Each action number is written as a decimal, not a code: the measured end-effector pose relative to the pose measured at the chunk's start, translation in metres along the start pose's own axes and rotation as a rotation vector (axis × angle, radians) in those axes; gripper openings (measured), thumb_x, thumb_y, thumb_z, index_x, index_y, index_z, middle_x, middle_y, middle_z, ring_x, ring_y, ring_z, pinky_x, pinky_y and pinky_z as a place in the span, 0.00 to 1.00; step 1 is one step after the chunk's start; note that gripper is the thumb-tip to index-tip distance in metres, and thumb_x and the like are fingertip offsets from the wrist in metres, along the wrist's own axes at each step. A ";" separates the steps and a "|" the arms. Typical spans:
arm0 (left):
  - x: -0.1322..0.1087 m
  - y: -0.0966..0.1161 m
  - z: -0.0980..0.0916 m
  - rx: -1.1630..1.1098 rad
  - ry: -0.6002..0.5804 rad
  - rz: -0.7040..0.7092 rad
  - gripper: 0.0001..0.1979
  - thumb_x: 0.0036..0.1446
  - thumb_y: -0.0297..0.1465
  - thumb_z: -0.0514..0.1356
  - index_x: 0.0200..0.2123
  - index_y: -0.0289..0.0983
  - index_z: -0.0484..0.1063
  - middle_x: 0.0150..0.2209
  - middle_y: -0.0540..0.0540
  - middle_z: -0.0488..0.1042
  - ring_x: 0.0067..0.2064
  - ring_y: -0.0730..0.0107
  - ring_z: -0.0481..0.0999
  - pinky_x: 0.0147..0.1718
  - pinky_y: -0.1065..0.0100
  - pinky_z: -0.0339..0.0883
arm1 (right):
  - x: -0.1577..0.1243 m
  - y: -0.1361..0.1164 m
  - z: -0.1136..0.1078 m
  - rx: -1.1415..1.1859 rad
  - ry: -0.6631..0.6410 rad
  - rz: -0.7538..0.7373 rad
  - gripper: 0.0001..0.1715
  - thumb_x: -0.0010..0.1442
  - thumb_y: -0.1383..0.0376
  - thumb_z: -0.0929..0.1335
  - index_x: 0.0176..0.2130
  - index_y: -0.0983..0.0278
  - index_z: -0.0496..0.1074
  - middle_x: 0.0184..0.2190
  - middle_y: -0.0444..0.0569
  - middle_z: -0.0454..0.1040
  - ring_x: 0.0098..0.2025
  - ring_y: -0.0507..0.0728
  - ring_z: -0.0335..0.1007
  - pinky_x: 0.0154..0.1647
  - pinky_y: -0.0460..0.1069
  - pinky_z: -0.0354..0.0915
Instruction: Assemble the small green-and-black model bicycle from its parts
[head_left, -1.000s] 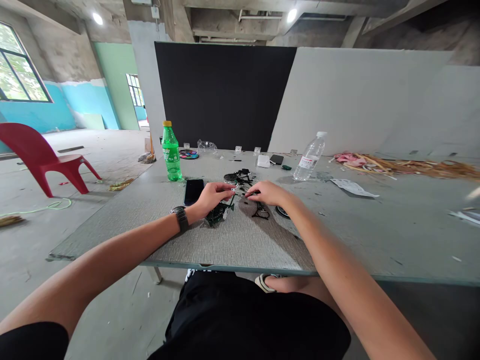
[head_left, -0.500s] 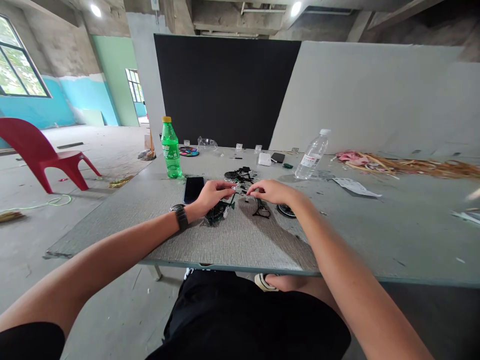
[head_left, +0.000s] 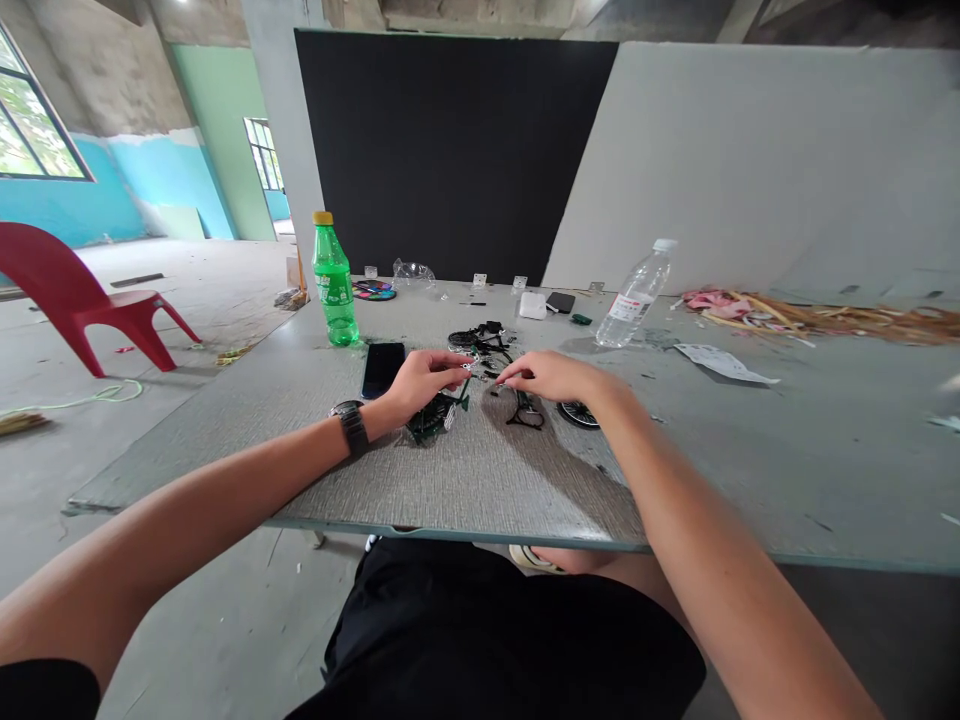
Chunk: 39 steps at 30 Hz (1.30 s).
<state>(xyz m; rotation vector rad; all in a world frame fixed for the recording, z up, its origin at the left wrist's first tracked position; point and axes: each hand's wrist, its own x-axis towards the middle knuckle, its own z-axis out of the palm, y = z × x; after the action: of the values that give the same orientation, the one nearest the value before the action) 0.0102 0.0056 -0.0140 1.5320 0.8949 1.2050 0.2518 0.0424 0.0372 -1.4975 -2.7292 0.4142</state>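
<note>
My left hand (head_left: 429,385), with a dark watch on its wrist, is closed in a pinch. A small silvery piece (head_left: 471,360) shows at its fingertips; whether they grip it is unclear. Beneath that hand lies a dark green toy bicycle part (head_left: 429,418) with a wheel. My right hand (head_left: 551,378) faces it, thumb and finger pinched low over small dark bits; what they hold is too small to make out. Below its fingers rests a black looped bicycle piece (head_left: 526,412). A spoked wheel (head_left: 576,414) lies partly hidden by my right hand. Further back is a black bicycle assembly (head_left: 478,338).
A phone (head_left: 382,368) and a green bottle (head_left: 334,285) stand left of the parts. Behind are a colourful disc (head_left: 373,290), a white case (head_left: 533,305) and a dark flat case (head_left: 560,302). To the right are a clear bottle (head_left: 634,300) and a paper sheet (head_left: 724,364).
The camera view has tilted down slightly and come closer to the table. Both hands keep nearly the same pinched poses over the parts, with only slight finger movement.
</note>
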 end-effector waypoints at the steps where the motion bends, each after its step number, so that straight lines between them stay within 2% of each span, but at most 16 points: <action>1: 0.000 0.000 0.000 -0.003 0.000 0.000 0.15 0.52 0.32 0.69 0.43 0.33 0.81 0.32 0.46 0.78 0.31 0.75 0.71 0.34 0.68 0.65 | 0.000 0.000 0.000 0.003 0.001 0.007 0.19 0.66 0.61 0.65 0.51 0.56 0.80 0.50 0.50 0.81 0.47 0.62 0.77 0.49 0.55 0.68; 16: 0.001 -0.001 0.001 0.011 -0.004 -0.001 0.15 0.52 0.31 0.68 0.43 0.32 0.81 0.32 0.46 0.77 0.31 0.75 0.70 0.34 0.68 0.64 | -0.004 -0.010 0.000 -0.064 0.023 0.048 0.20 0.64 0.62 0.65 0.52 0.54 0.80 0.48 0.51 0.81 0.43 0.61 0.76 0.44 0.54 0.67; 25: -0.001 0.002 0.001 0.035 -0.003 0.005 0.14 0.52 0.32 0.68 0.43 0.33 0.81 0.32 0.45 0.78 0.31 0.74 0.70 0.34 0.67 0.64 | -0.011 -0.018 -0.004 -0.076 -0.025 0.080 0.23 0.61 0.63 0.65 0.52 0.52 0.79 0.46 0.49 0.81 0.38 0.59 0.75 0.38 0.53 0.65; 30: -0.001 0.003 0.001 0.050 -0.011 0.014 0.15 0.52 0.32 0.68 0.43 0.33 0.81 0.33 0.45 0.78 0.31 0.74 0.70 0.34 0.67 0.65 | -0.012 -0.022 -0.006 -0.072 -0.045 0.107 0.23 0.61 0.64 0.65 0.52 0.52 0.80 0.42 0.49 0.82 0.35 0.58 0.74 0.37 0.52 0.64; 39: -0.001 0.004 0.001 0.070 -0.003 0.006 0.15 0.52 0.32 0.68 0.44 0.32 0.81 0.32 0.45 0.78 0.30 0.75 0.70 0.34 0.67 0.64 | -0.006 -0.013 -0.001 -0.065 -0.019 0.067 0.23 0.62 0.63 0.65 0.53 0.52 0.79 0.49 0.49 0.81 0.42 0.61 0.76 0.41 0.53 0.67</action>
<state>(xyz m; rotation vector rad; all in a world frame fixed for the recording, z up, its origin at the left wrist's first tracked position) 0.0108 0.0037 -0.0104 1.5929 0.9397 1.1859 0.2446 0.0315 0.0420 -1.6124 -2.7387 0.3457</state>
